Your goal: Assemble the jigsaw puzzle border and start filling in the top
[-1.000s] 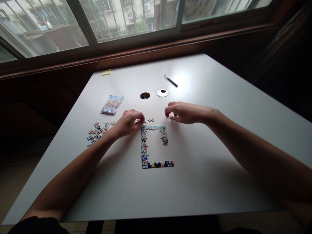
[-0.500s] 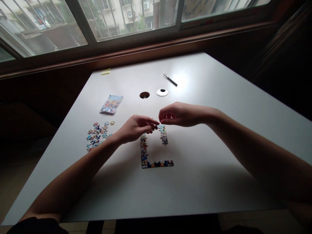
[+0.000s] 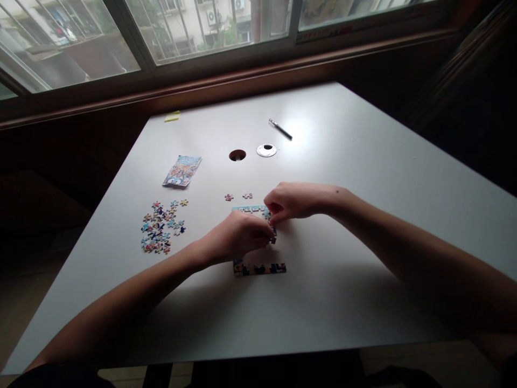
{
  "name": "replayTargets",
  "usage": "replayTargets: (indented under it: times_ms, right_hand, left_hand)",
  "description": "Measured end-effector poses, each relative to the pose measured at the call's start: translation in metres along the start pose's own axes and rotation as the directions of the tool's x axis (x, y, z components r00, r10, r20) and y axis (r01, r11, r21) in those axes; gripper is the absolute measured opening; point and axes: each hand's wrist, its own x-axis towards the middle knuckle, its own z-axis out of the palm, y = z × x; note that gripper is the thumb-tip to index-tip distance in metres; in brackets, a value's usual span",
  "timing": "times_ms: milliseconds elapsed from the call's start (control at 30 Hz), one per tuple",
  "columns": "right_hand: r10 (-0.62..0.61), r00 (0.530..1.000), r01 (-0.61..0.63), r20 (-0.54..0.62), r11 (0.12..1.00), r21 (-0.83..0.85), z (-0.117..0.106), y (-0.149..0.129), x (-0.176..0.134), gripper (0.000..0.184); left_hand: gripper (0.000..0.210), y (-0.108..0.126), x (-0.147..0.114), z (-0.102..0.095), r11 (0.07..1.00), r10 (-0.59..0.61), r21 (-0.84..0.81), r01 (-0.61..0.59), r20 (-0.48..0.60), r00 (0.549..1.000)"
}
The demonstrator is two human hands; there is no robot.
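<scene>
A partly joined jigsaw puzzle frame (image 3: 260, 270) lies flat on the white table, its lower and upper strips visible and its left side mostly covered by my left hand (image 3: 248, 235). That hand is closed, with a small dark puzzle piece (image 3: 273, 241) at its fingertips, by the lower end of the frame's right strip. Just above it, my right hand (image 3: 287, 201) has its fingers curled together against the upper right strip; whatever they pinch is hidden. Two loose pieces, a pinkish one (image 3: 229, 197) and a paler one (image 3: 247, 195), sit beyond the upper strip.
Left of the frame is a pile of loose puzzle pieces (image 3: 159, 229). Behind that lies a printed packet (image 3: 182, 171). Farther back are a round table hole (image 3: 237, 156), a metal cover (image 3: 266, 150), a pen (image 3: 280, 129) and a yellow sticker (image 3: 172, 116).
My left hand has come down and right from the frame's upper part to its right strip. My right hand has lowered onto that strip, fingers closing. The two loose pieces now show.
</scene>
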Motion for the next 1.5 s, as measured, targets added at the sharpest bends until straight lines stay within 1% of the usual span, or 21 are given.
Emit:
replayTargets:
  times_ms: [100,167,267,367,433,500,600,733,933,1067,1167,1333,1500]
  right_hand:
    - [-0.003,1.0,0.003,0.003,1.0,0.004,0.001,0.001,0.001,0.024]
    - [-0.005,1.0,0.005,0.006,1.0,0.006,0.001,0.001,0.001,0.024]
    - [0.0,1.0,-0.001,0.02,1.0,0.008,0.0,0.0,0.001,0.025]
    - [0.01,1.0,-0.01,0.029,1.0,0.008,0.0,0.0,0.002,0.025]
    - [0.015,0.999,-0.015,0.033,1.0,0.011,0.001,0.002,0.002,0.024]
    - [0.019,0.999,-0.02,0.037,1.0,0.014,0.002,0.003,0.003,0.025]
    - [0.021,0.999,-0.022,0.044,1.0,0.015,0.003,0.003,0.003,0.024]
    - [0.02,0.999,-0.02,0.047,1.0,0.011,0.001,-0.001,0.001,0.023]
    - [0.001,0.998,-0.001,0.06,1.0,0.008,-0.002,-0.006,-0.001,0.022]
    - [-0.011,0.998,0.01,0.066,1.0,0.017,-0.003,-0.006,-0.003,0.022]
    - [-0.004,0.998,0.003,0.062,1.0,0.014,-0.005,-0.005,-0.004,0.021]
    - [0.013,0.999,-0.012,0.052,1.0,-0.014,-0.007,-0.003,-0.005,0.023]
    - [-0.006,0.998,0.008,0.07,1.0,-0.016,-0.002,-0.002,-0.003,0.029]
  left_hand:
    - [0.012,0.0,-0.001,0.002,0.99,0.086,0.108,-0.089,0.038,0.996]
    - [0.011,0.0,-0.001,0.0,0.982,0.11,0.152,-0.117,0.054,0.993]
    - [0.012,-0.001,-0.001,-0.01,0.978,0.068,0.19,-0.082,0.074,0.995]
    - [0.011,-0.002,-0.003,-0.02,0.95,0.007,0.31,-0.038,0.099,0.995]
    - [0.01,-0.003,-0.004,-0.023,0.916,-0.02,0.401,-0.026,0.11,0.994]
    - [0.01,-0.002,-0.005,-0.022,0.892,-0.027,0.451,-0.031,0.122,0.992]
    - [0.012,0.0,-0.005,-0.016,0.875,0.006,0.478,-0.077,0.147,0.989]
    - [0.014,0.005,-0.005,-0.009,0.829,0.068,0.54,-0.149,0.168,0.984]
    - [0.009,0.01,-0.003,-0.005,0.828,0.018,0.552,-0.096,0.145,0.989]
    - [0.009,0.009,-0.003,-0.004,0.838,0.014,0.539,-0.087,0.138,0.99]
    - [0.011,0.007,-0.003,-0.002,0.84,0.032,0.535,-0.089,0.116,0.993]
    - [0.012,0.0,-0.002,0.004,0.825,0.098,0.555,-0.106,0.044,0.994]
    - [0.014,-0.002,-0.001,0.008,0.799,0.111,0.592,-0.112,0.037,0.993]
